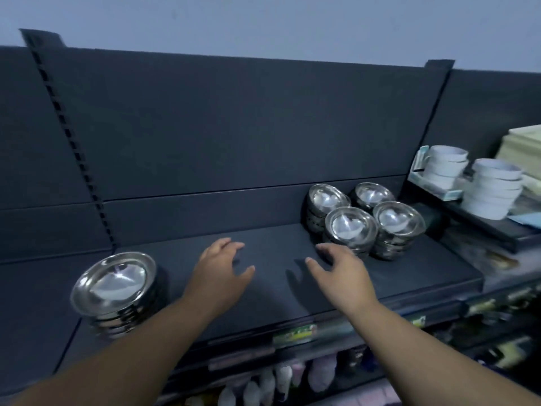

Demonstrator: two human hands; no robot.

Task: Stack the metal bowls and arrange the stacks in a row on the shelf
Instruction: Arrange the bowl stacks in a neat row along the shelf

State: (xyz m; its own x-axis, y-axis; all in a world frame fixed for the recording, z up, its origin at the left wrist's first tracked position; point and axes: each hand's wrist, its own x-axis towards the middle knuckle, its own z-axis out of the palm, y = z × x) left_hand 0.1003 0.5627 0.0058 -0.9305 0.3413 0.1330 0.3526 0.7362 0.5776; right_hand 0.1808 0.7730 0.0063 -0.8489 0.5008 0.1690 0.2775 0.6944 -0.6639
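Observation:
Several stacks of shiny metal bowls stand on the dark shelf (263, 288). One taller stack (117, 291) is at the front left. On the right, a front-left stack (349, 230), a front-right stack (398, 227), a back-left stack (325, 205) and a back-right stack (373, 196) cluster together. My left hand (221, 271) hovers over the middle of the shelf with fingers spread, holding nothing. My right hand (341, 272) reaches toward the front-left stack of the cluster, fingers spread, its fingertips close to the stack's base.
White ceramic bowls (494, 186) and cups (445, 167) sit stacked on a higher shelf at the right. Below the shelf's front edge hang price labels (294, 334) and packaged goods. A dark back panel rises behind the shelf.

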